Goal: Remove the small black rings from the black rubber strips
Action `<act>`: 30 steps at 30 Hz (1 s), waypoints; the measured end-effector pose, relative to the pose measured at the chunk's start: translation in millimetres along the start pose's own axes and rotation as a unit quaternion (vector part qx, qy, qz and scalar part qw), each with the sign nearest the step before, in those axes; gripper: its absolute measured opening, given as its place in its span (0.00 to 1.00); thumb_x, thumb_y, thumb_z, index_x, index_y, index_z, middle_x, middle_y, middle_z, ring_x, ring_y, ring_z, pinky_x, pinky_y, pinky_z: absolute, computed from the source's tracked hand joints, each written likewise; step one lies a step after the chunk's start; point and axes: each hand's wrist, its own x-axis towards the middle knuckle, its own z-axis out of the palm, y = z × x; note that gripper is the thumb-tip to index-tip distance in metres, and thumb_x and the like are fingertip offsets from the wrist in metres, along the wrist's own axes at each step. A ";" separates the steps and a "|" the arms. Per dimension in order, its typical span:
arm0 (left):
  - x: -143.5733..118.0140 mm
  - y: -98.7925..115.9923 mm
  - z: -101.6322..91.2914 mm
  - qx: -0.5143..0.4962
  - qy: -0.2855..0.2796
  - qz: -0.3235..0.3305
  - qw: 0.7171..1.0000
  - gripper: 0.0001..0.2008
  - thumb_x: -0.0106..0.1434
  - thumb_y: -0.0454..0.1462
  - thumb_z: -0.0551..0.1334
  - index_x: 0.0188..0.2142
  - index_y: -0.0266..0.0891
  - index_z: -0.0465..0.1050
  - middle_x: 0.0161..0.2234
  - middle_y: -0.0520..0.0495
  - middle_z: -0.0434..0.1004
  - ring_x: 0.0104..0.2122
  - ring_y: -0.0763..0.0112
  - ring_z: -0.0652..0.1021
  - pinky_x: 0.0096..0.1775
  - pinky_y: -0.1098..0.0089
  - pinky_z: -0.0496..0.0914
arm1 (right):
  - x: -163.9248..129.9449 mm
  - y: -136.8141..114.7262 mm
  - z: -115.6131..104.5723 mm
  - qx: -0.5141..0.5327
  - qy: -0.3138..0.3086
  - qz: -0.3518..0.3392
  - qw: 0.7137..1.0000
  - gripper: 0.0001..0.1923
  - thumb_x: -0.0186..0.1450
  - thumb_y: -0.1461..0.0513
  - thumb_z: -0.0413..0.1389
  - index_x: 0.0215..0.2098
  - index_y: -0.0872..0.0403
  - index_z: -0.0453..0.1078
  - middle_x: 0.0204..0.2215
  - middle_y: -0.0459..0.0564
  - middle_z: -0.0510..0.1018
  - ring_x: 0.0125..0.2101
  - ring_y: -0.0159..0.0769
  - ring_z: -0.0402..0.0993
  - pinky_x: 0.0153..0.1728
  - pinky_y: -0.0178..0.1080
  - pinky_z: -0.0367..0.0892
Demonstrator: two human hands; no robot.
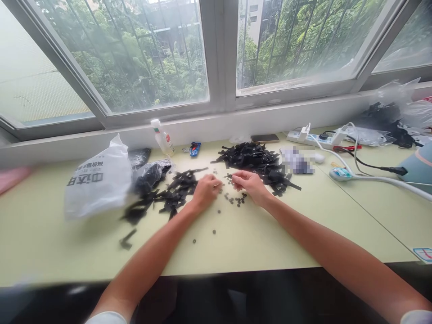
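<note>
- The left hand (205, 191) rested on the tabletop (50, 243) near its middle, fingers curled together at the edge of a pile of black strips (168, 193); whether it pinched anything could not be told.
- The right hand (249, 184) lay just beside it, fingertips drawn together over a scatter of small dark round pieces (234, 200); what sat between them was too small to tell.
- A few more round pieces lay apart, closer to the front edge.
- A second, larger heap of black strips (253, 159) sat behind the right hand, toward the back edge.
- A white plastic bag (97, 182) with printed characters stood toward the left end, a dark bag (150, 175) just beside it.
- Along the back edge stood a small white bottle (162, 137), a phone (265, 138) and a power strip (317, 137).
- A white cable (378, 179) ran across the right end of the tabletop.
</note>
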 end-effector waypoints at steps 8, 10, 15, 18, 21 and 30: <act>-3.5 26.6 -10.2 -0.346 0.019 -0.119 0.931 0.14 0.64 0.46 0.65 0.38 0.38 0.81 0.35 0.44 0.83 0.34 0.67 0.79 0.37 0.68 0.72 | -6.2 -1.1 5.7 -0.074 -0.070 -0.037 0.994 0.19 0.59 0.47 0.64 0.36 0.54 0.77 0.27 0.47 0.78 0.25 0.32 0.72 0.29 0.37 0.69; -4.0 29.8 -10.3 -0.365 0.020 -0.124 0.923 0.14 0.63 0.46 0.66 0.38 0.38 0.82 0.34 0.45 0.83 0.34 0.67 0.79 0.38 0.67 0.73 | -7.7 -0.1 6.8 -0.092 -0.055 -0.042 0.993 0.21 0.58 0.45 0.64 0.36 0.54 0.77 0.26 0.48 0.78 0.24 0.32 0.72 0.28 0.36 0.68; -5.5 31.4 -9.8 -0.368 0.011 -0.132 0.921 0.12 0.64 0.43 0.64 0.40 0.38 0.83 0.36 0.44 0.84 0.35 0.65 0.80 0.38 0.67 0.73 | -11.3 -0.1 8.4 -0.135 -0.028 -0.058 0.989 0.21 0.60 0.44 0.62 0.36 0.53 0.78 0.24 0.47 0.78 0.23 0.33 0.72 0.27 0.36 0.67; -6.3 33.0 -10.3 -0.346 0.002 -0.104 0.933 0.13 0.63 0.41 0.66 0.44 0.39 0.82 0.41 0.42 0.83 0.39 0.64 0.80 0.40 0.66 0.74 | -12.7 -0.1 8.6 -0.160 -0.008 -0.069 0.985 0.20 0.62 0.45 0.60 0.35 0.54 0.78 0.22 0.47 0.77 0.22 0.32 0.71 0.25 0.36 0.66; -6.9 35.0 -10.5 -0.299 0.014 -0.084 0.951 0.13 0.63 0.44 0.66 0.42 0.39 0.81 0.38 0.44 0.83 0.35 0.66 0.79 0.35 0.68 0.72 | -13.1 0.1 9.1 -0.167 -0.003 -0.070 0.983 0.19 0.62 0.46 0.60 0.34 0.53 0.77 0.23 0.48 0.77 0.22 0.33 0.71 0.24 0.36 0.66; -5.8 30.2 -8.5 -0.324 0.023 -0.145 0.935 0.15 0.64 0.46 0.63 0.30 0.36 0.77 0.24 0.51 0.72 0.23 0.76 0.68 0.25 0.73 0.61 | -11.6 -0.1 8.4 -0.144 -0.037 -0.066 0.987 0.18 0.62 0.47 0.60 0.33 0.53 0.77 0.25 0.48 0.77 0.23 0.33 0.71 0.25 0.36 0.67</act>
